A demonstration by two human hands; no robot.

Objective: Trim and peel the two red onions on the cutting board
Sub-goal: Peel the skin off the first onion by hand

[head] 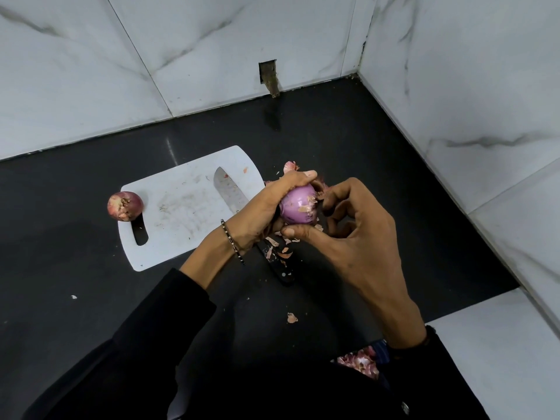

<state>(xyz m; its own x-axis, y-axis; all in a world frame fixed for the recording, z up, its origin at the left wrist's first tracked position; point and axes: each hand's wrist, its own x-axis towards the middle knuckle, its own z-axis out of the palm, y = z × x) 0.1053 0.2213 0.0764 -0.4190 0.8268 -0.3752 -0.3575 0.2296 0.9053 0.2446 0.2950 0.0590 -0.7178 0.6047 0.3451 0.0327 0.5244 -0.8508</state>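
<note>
nearest the camera, a heap of skins (360, 362) lay by the right sleeve at the edge of the dark surface (91, 298), probably gathered there to keep waste clear of the work. a lone scrap of skin (292, 318) lay a little farther in.

above the surface, just to the right of the board, both hands met round the peeled onion (298, 204). the left hand (266, 213), a beaded bracelet (232, 242) at its wrist, was wrapped about the onion's left side and top, gripping it as a steady hold. the right hand (354, 234) pinched it, with the thumb set against the underside and the curled forefinger reaching to the far side, where a few papery flakes clung to the shiny purple flesh. that grip looked suited to picking off the last bits. working off the board let the peelings drop onto the surface below, and several had landed there.

under the hands lay the knife (280, 268), its black handle on the surface with skins on it and its blade flat on the white cutting board (181, 207). it had been put down, as peeling wanted fingers and not an edge.

farther off, at the board's left edge beside the handle slot, sat the second onion (125, 206), dry-skinned and with its root end on. by my reckoning the task stood near halfway.

beyond rose the marbled wall (91, 71).
</note>
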